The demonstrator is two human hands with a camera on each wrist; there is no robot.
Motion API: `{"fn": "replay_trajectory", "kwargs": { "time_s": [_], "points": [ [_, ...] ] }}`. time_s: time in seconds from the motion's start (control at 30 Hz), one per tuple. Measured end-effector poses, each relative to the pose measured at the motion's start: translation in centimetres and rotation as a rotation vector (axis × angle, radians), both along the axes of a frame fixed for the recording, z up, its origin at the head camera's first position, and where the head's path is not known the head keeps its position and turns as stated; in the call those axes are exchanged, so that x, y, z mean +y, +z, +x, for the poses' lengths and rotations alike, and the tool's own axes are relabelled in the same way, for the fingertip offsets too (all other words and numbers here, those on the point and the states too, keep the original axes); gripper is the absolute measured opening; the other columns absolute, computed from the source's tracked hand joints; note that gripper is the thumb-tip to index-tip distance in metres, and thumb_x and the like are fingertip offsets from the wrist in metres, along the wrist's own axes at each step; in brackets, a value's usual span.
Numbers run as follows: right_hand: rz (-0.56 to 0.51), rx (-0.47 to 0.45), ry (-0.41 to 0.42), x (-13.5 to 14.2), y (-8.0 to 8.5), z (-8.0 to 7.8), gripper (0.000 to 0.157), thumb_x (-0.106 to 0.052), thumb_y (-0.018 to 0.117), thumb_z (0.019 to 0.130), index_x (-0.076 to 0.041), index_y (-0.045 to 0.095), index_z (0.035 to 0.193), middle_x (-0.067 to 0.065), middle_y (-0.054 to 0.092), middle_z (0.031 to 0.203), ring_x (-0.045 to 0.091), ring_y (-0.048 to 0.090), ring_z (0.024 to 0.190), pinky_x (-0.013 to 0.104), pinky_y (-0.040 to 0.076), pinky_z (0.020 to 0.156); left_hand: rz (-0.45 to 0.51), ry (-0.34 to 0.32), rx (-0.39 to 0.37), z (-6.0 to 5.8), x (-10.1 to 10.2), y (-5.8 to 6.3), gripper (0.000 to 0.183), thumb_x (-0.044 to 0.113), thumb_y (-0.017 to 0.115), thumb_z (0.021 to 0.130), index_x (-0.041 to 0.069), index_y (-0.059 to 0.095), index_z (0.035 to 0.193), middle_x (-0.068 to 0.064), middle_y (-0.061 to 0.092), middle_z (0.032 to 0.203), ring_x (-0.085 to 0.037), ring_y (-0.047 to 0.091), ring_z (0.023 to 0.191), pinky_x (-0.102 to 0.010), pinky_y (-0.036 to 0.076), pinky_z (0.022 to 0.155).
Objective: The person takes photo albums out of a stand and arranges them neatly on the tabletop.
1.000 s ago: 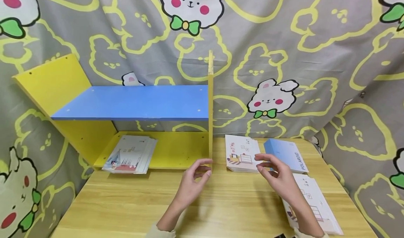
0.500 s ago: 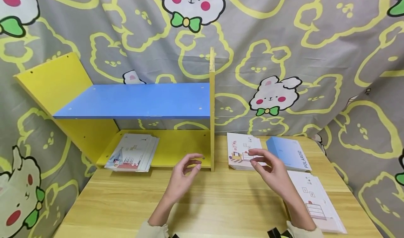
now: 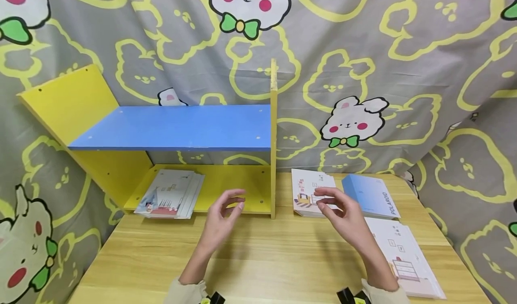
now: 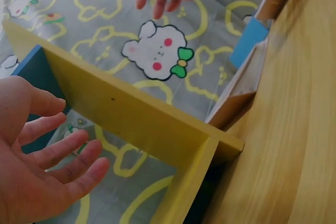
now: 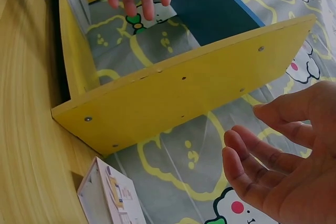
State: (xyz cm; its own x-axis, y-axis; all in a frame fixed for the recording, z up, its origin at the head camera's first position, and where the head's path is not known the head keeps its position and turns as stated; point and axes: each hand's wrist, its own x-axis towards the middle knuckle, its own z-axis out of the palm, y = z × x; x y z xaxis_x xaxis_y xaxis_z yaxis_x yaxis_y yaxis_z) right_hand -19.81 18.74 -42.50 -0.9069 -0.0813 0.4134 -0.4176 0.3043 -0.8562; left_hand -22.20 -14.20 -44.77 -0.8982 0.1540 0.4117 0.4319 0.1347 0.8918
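My left hand (image 3: 220, 221) hovers over the table in front of the shelf unit's lower board, fingers relaxed and holding nothing. My right hand (image 3: 342, 214) hangs with loosely bent fingers, overlapping the corner of a white box with a printed room scene (image 3: 305, 192) in the head view. It too holds nothing. The yellow and blue shelf unit (image 3: 173, 127) stands at the back left. On its yellow bottom board lies a stack of white printed cards or booklets (image 3: 171, 194), jutting past the front edge. In the left wrist view my left hand (image 4: 52, 156) shows spread fingers.
A blue and white box marked POLAROID (image 3: 371, 196) lies at the back right. Nearer, partly behind my right forearm, is another white printed stack (image 3: 408, 259). The yellow side panel (image 3: 273, 138) divides the shelf from the right-hand items. A patterned curtain (image 3: 343, 35) hangs behind the table (image 3: 258, 268).
My left hand has moved left, away from the yellow side panel. My right hand has shifted slightly left and up. The head view has tilted a little; the boxes and stacks stay put.
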Motion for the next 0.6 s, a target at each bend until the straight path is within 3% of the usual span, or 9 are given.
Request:
{"fn": "replay_trajectory", "kwargs": {
  "time_s": [0.23,0.6],
  "points": [
    [-0.009,0.002,-0.001,0.0,-0.1,-0.3,0.028,-0.001,0.067,0.098,-0.005,0.067,0.126,0.012,0.068,0.124,0.016,0.068,0.104,0.024,0.060,0.077,0.008,0.024,0.017,-0.2,-0.9,0.4,0.029,0.006,0.066,0.101,0.005,0.064,0.130,-0.005,0.066,0.130,-0.028,0.064,0.115,-0.038,0.058,0.094],
    [-0.031,-0.029,-0.006,-0.5,-0.2,-0.1,0.028,-0.001,0.068,0.097,-0.004,0.067,0.125,0.017,0.068,0.123,0.019,0.069,0.103,0.025,0.060,0.077,0.009,0.041,0.034,-0.5,-1.5,0.5,0.031,0.005,0.066,0.100,0.004,0.063,0.131,-0.007,0.065,0.132,-0.029,0.063,0.116,-0.042,0.057,0.096]
  ]
}}
